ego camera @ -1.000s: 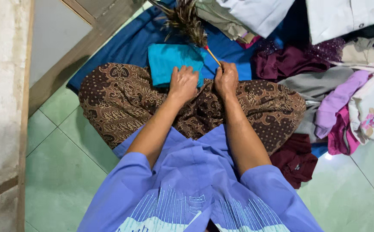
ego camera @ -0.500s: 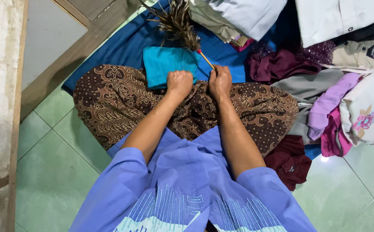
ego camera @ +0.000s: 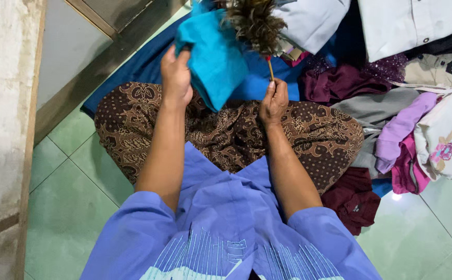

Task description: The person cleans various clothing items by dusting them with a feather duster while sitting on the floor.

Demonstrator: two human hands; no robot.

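- While I am sitting cross-legged on the green tiled floor [ego camera: 70,218], my left hand [ego camera: 176,78] is lifting a folded teal cloth [ego camera: 213,57], its fingers [ego camera: 170,54] curling tight over the cloth's left edge so the rest is hanging down to the right of them.
- My right hand [ego camera: 274,101] is gripping the thin stick of a feather duster [ego camera: 254,21], fingers wrapping closed around it; the brown feather head is standing above those fingers and touching or just in front of the cloth's upper right corner.
- Judging from this, I am in the middle of brushing the raised cloth with the duster, with the cloth held up off my patterned brown sarong [ego camera: 226,135].
- What this seems to be calling for is a firm pinch by the left fingers, so the fold is not falling open, and light strokes from the right.
- Beyond the fingers, a blue mat [ego camera: 148,62] is lying under the work.
- Right of my right fingers, a heap of clothes [ego camera: 392,103] is spreading out, maroon, grey, lilac and pink.
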